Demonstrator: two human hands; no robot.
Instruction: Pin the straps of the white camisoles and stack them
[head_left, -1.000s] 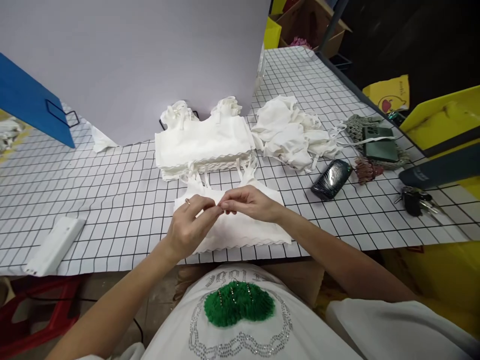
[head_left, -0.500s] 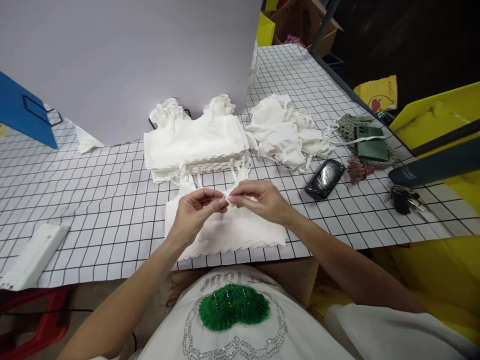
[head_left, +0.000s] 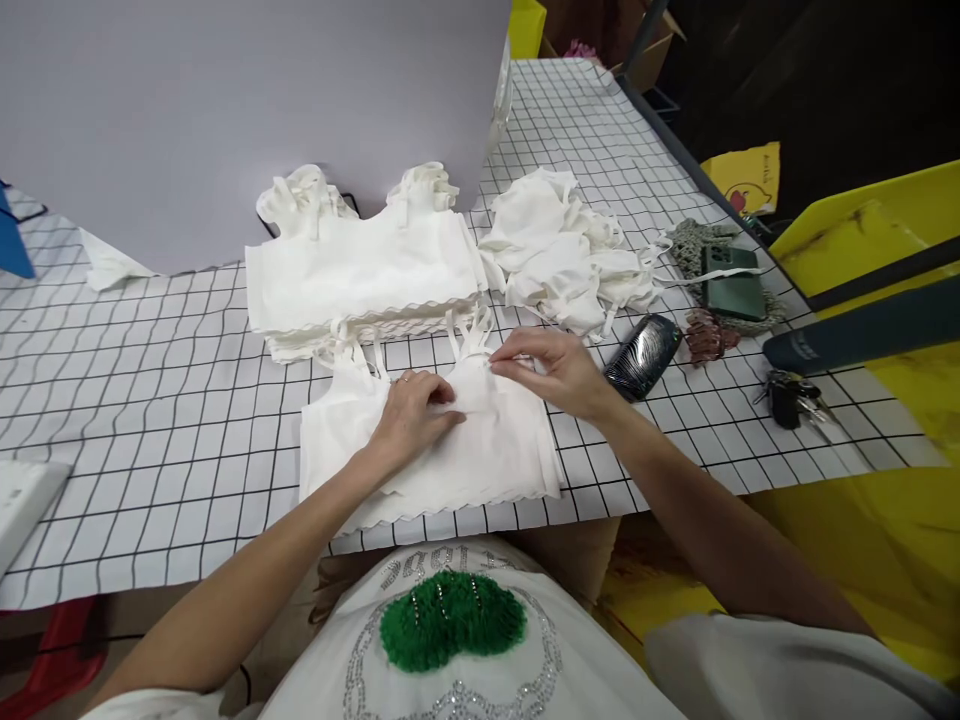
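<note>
A white camisole top [head_left: 465, 470] with thin straps and a wavy hem lies on a small pile in front of me. My left hand [head_left: 416, 412] rests on its upper middle, fingers curled and thumb pressed on the cloth. Thumb and forefinger of my right hand [head_left: 555, 370] pinch the strap end at the top's right side. Behind it stands a taller, neat stack of white camisoles [head_left: 367, 265], straps bunched at the back. To its right sits a crumpled heap of white garments [head_left: 562, 250].
A grid-patterned cloth [head_left: 172, 400] covers the table. On the right lie a shiny black case [head_left: 643, 357], a green phone [head_left: 733, 285], a brownish hair claw [head_left: 705, 338], keys [head_left: 795, 400] and a dark bottle [head_left: 862, 335]. A large grey panel [head_left: 247, 110] stands at the back.
My hands have moved apart from a shared pinch over the top. The right went to the right strap; the left lowered onto the cloth. The view has shifted slightly.
</note>
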